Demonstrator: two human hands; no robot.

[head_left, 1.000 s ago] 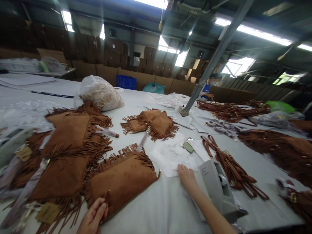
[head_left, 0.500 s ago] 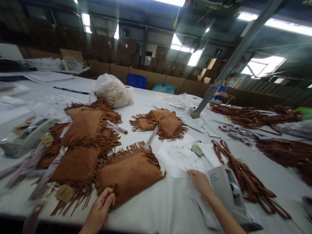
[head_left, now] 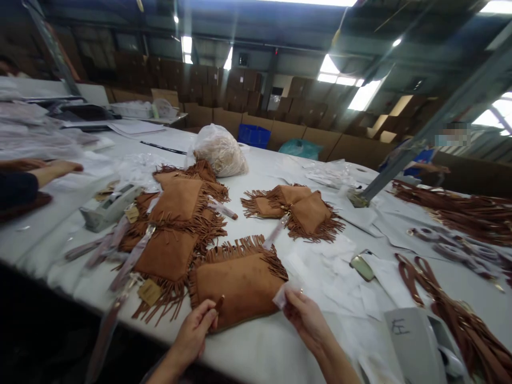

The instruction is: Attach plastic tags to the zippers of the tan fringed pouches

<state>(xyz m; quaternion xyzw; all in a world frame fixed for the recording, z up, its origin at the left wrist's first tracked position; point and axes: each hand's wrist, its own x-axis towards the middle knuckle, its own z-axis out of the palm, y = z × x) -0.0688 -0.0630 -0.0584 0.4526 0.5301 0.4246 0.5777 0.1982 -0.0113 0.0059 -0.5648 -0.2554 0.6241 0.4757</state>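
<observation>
A brown suede bag with fringe (head_left: 240,285) lies flat in front of me. At its near left corner, my left hand (head_left: 197,328) pinches a small leather tab (head_left: 220,304) that sticks up from the bag's edge. Close to the bag's right corner, my right hand (head_left: 306,319) holds a small piece of thin white wrapping (head_left: 281,296) between thumb and fingers. What the wrapping touches under my fingers is hidden. Loose white sheets (head_left: 326,277) are scattered just beyond my right hand.
Fringed bags (head_left: 168,258) are piled at left by a tape dispenser (head_left: 110,208); more bags (head_left: 310,213) lie farther back. At right are another tape dispenser (head_left: 420,341), brown straps (head_left: 460,320) and a phone (head_left: 362,266). A co-worker's arm (head_left: 48,172) reaches in from the left.
My right hand has moved left from the loose sheets to the bag's right corner, now with white wrapping in it. My left hand keeps its pinch. The view has turned left, showing a co-worker's arm.
</observation>
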